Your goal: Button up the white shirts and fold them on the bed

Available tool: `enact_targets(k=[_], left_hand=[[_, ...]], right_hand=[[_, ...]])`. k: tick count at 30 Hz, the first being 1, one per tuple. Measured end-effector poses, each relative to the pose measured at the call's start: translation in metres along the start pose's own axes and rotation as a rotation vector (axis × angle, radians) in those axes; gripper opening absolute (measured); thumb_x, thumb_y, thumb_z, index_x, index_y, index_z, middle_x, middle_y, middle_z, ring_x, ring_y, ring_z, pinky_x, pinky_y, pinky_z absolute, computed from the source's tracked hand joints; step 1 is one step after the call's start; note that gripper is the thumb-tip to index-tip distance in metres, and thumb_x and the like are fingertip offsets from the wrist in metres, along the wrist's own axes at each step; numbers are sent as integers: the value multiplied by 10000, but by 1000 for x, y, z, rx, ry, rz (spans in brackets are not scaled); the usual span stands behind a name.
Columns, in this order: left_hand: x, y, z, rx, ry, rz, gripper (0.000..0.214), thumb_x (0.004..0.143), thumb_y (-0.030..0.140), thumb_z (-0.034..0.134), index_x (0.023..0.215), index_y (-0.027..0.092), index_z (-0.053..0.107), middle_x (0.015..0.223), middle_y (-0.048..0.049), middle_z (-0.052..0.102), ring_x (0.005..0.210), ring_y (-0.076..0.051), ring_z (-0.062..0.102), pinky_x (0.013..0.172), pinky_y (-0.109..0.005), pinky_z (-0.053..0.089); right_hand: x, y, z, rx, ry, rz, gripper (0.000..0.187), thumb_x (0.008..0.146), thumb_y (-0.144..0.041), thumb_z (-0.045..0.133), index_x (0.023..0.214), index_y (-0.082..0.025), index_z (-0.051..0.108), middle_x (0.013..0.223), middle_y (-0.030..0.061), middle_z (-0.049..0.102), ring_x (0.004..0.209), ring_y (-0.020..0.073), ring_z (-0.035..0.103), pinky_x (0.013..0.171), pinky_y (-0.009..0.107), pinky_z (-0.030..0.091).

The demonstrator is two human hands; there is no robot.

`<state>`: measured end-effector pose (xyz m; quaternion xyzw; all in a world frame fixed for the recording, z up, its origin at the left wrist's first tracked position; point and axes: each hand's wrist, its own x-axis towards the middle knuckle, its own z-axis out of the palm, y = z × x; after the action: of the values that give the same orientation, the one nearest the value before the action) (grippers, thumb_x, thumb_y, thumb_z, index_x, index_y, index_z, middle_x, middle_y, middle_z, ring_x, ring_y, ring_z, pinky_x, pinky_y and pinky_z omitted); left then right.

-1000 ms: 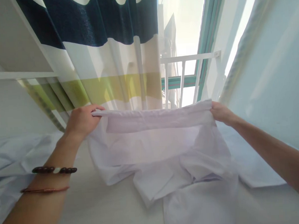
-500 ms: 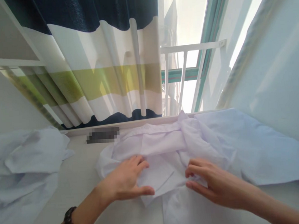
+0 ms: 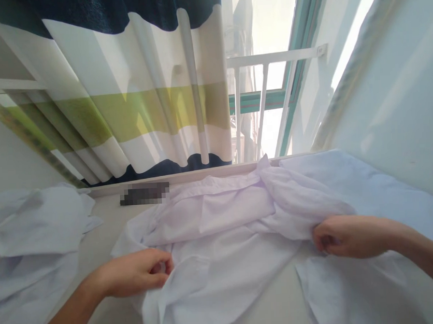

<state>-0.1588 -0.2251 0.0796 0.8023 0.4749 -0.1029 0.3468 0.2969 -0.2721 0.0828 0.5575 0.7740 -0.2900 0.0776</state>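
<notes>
A crumpled white shirt (image 3: 215, 213) lies spread over the pale flat surface, a pointed corner sticking up at its far edge. At its left, my left hand (image 3: 138, 272) is closed, thumb and fingers pinching the shirt's cloth beside a folded-over flap. My right hand (image 3: 354, 237) is closed on the shirt's right side, its fingertips partly tucked out of sight. Between the hands the front panel hangs in loose folds toward me. A separate-looking fall of white cloth (image 3: 354, 290) lies below my right hand; whether it belongs to the shirt I cannot tell.
More crumpled white cloth (image 3: 27, 230) lies at the left. A dark blurred-out object (image 3: 144, 194) sits near the back edge. Pale blue fabric (image 3: 370, 183) covers the right side. Behind are a striped curtain (image 3: 156, 112), a white railing (image 3: 269, 57) and a window.
My hands have moved apart, left hand leftward and right hand rightward, and both have closed on the shirt. Its front has been opened out wider. The view has shifted slightly.
</notes>
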Motion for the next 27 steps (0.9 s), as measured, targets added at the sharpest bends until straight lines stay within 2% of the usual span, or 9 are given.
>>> enact_targets(k=[2, 4, 7, 11, 13, 16, 21, 24, 27], left_hand=[[4, 19, -18, -121, -66, -18, 302, 880, 437, 499, 997, 194, 636, 718, -8, 672, 658, -189, 630, 633, -270, 472], [21, 42, -31, -120, 149, 66, 343, 919, 471, 454, 1051, 202, 620, 816, -25, 695, 782, -208, 649, 733, -301, 491], [64, 67, -33, 108, 505, 199, 356, 950, 440, 407, 1014, 195, 658, 1050, -71, 695, 982, -249, 632, 900, -357, 469], [125, 66, -5, 299, 678, 74, 426, 964, 307, 369, 1238, 101, 622, 1276, -200, 613, 1216, -353, 537, 1067, -486, 364], [142, 55, 13, 317, 713, 20, 470, 958, 315, 401, 1343, 98, 561, 1368, -231, 553, 1279, -401, 486, 1093, -594, 298], [142, 35, 35, 365, 721, -12, 518, 972, 346, 403, 1452, 164, 463, 1504, -173, 448, 1391, -371, 385, 1151, -610, 217], [107, 18, 62, 459, 639, 6, 561, 985, 425, 369, 1510, 229, 378, 1584, -102, 329, 1456, -328, 292, 1172, -582, 226], [92, 21, 62, 447, 583, -4, 557, 977, 434, 375, 1501, 245, 397, 1563, -106, 375, 1434, -344, 331, 1152, -591, 254], [93, 29, 36, 387, 551, -34, 494, 972, 361, 373, 1415, 202, 521, 1469, -147, 500, 1364, -357, 432, 1110, -562, 324]], right_hand=[[-1, -22, -14, 149, 18, -101, 187, 830, -249, 544, 887, -227, 721, 849, 61, 715, 787, 227, 647, 700, 319, 490], [11, -51, -25, 330, -24, -230, 269, 915, -342, 470, 998, -207, 688, 856, 55, 718, 800, 209, 663, 705, 298, 507], [51, -84, -29, 227, 234, -282, 324, 950, -376, 451, 1063, -177, 680, 1057, 98, 711, 947, 238, 654, 842, 341, 494], [117, -79, -12, -2, 388, -102, 430, 988, -381, 397, 1221, -116, 641, 1290, 173, 619, 1234, 308, 536, 1058, 388, 383], [136, -62, 2, -35, 448, 66, 537, 982, -405, 414, 1407, -85, 492, 1486, 212, 437, 1398, 350, 356, 1142, 444, 279], [139, -38, 26, -58, 489, 210, 635, 976, -486, 401, 1530, -184, 324, 1618, 175, 193, 1481, 377, 153, 1170, 544, 174], [111, -27, 62, -133, 465, 126, 661, 966, -555, 373, 1543, -240, 298, 1637, 142, 145, 1493, 354, 128, 1178, 518, 189], [102, -32, 64, -172, 466, 51, 657, 959, -550, 389, 1518, -207, 357, 1589, 177, 276, 1457, 367, 245, 1147, 513, 267], [111, -42, 42, -190, 497, 16, 514, 957, -439, 438, 1339, -120, 569, 1321, 232, 578, 1250, 357, 516, 1050, 474, 386]])
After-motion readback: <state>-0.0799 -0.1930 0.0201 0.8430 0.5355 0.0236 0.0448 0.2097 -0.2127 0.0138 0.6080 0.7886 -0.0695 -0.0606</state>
